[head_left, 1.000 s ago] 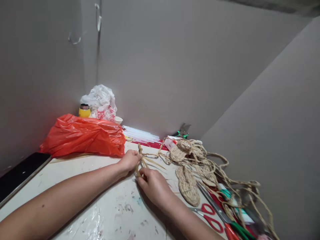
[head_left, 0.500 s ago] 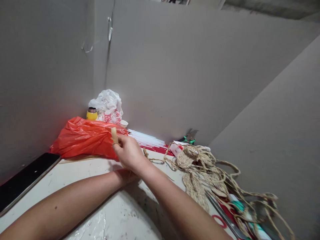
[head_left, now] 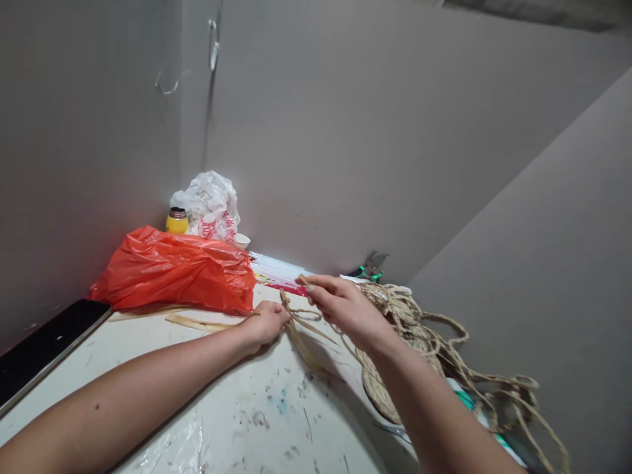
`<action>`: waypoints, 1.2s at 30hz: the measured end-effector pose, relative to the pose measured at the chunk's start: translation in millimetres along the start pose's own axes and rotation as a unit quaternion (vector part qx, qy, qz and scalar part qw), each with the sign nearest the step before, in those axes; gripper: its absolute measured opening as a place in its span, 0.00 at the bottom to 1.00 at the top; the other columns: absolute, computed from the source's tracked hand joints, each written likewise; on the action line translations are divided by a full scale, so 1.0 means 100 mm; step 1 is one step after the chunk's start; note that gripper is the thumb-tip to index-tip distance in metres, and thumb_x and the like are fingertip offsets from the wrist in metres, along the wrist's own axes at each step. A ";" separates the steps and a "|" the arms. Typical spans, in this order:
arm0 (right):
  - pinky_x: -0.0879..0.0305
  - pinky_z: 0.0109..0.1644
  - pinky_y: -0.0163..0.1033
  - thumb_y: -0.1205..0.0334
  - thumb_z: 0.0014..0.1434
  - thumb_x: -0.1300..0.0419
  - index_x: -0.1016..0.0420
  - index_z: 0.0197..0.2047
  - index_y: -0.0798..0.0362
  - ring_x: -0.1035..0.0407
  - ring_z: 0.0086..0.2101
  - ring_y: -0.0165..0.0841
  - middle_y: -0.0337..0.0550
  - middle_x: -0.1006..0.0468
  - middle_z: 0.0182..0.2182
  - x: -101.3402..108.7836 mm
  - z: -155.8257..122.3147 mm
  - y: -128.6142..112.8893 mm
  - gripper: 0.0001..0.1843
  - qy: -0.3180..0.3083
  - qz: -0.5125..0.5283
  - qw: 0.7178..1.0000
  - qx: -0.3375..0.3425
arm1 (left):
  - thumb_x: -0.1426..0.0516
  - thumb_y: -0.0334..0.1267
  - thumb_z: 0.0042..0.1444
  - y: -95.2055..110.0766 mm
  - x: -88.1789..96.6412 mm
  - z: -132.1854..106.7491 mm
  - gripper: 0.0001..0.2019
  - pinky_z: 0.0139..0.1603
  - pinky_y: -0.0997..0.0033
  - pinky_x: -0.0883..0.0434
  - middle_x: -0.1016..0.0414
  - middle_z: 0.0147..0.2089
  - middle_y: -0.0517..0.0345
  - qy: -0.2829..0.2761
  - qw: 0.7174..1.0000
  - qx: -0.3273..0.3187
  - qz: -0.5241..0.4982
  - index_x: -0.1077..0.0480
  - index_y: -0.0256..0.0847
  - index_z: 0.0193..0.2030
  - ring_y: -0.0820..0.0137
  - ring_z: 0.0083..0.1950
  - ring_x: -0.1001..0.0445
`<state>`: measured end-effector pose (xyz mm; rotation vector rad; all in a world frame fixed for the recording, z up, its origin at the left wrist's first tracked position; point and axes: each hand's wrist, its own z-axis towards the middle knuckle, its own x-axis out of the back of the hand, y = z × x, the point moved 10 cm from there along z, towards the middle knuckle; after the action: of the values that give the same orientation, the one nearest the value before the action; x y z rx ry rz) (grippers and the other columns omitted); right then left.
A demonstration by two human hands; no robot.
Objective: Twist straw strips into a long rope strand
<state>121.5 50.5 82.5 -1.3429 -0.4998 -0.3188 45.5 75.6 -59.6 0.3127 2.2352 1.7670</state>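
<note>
My left hand [head_left: 268, 322] is closed near the middle of the table, its fingers pinched on a braided straw cord [head_left: 301, 312]. Flat pale straw strips [head_left: 200, 322] stick out on both sides of that hand, and one hangs down to the right. To the right and a little higher, my right hand [head_left: 348, 311] is closed, thumb against fingers. It holds a thin straw strip [head_left: 303, 281] whose tip points up and left; the rest of that strip is hidden or blurred. Coiled braided cord [head_left: 407, 322] lies in a heap beyond my right forearm.
A red plastic bag [head_left: 182, 270] lies at the back left, before a yellow jar [head_left: 177, 221] and a white bag [head_left: 210, 204]. White sticks [head_left: 276, 266] and green-handled pliers [head_left: 372, 266] lie along the wall. A black phone-like slab [head_left: 47, 352] borders the left edge.
My right hand has swung from above the left hand, near the red bag, to the right, carrying its strip. The left hand and the strips around it are now uncovered.
</note>
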 end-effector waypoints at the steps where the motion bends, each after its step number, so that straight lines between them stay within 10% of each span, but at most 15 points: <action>1: 0.51 0.22 0.32 0.52 0.53 0.44 0.28 0.34 0.55 0.47 0.18 0.25 0.35 0.32 0.22 0.08 -0.06 0.17 0.13 -0.002 0.038 0.999 -0.031 | 0.44 0.44 0.54 -0.01 0.00 -0.01 0.12 0.17 0.79 0.47 0.39 0.18 0.66 -0.008 1.000 0.003 -0.002 0.35 0.36 0.27 0.81 0.16 0.44; 7: 0.47 0.22 0.31 0.54 0.46 0.39 0.34 0.31 0.53 0.41 0.19 0.26 0.39 0.24 0.23 -0.06 -0.21 0.86 0.13 -0.019 0.142 0.982 -0.127 | 0.47 0.42 0.52 0.02 -0.04 -0.02 0.12 0.14 0.77 0.60 0.50 0.12 0.72 -0.058 0.998 0.013 -0.015 0.43 0.42 0.23 0.81 0.12 0.57; 15: 0.41 0.37 0.36 0.58 0.46 0.40 0.30 0.22 0.54 0.35 0.30 0.33 0.40 0.28 0.25 -0.07 -0.16 0.83 0.08 0.073 -0.001 0.997 -0.025 | 0.47 0.40 0.52 0.06 -0.07 -0.04 0.11 0.14 0.77 0.61 0.49 0.12 0.71 -0.075 0.997 0.012 -0.024 0.43 0.41 0.23 0.81 0.12 0.56; 36: 0.49 0.21 0.30 0.59 0.46 0.43 0.33 0.28 0.53 0.45 0.17 0.25 0.32 0.35 0.17 -0.24 -0.07 1.14 0.07 0.050 0.065 0.994 -0.078 | 0.46 0.49 0.52 0.08 -0.09 -0.03 0.18 0.13 0.76 0.60 0.48 0.12 0.69 -0.098 0.995 -0.021 0.020 0.43 0.41 0.20 0.82 0.12 0.55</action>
<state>158.6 66.0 -27.5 -1.4954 -0.3065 -0.3218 52.6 71.5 -50.0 0.5021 2.0647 1.7191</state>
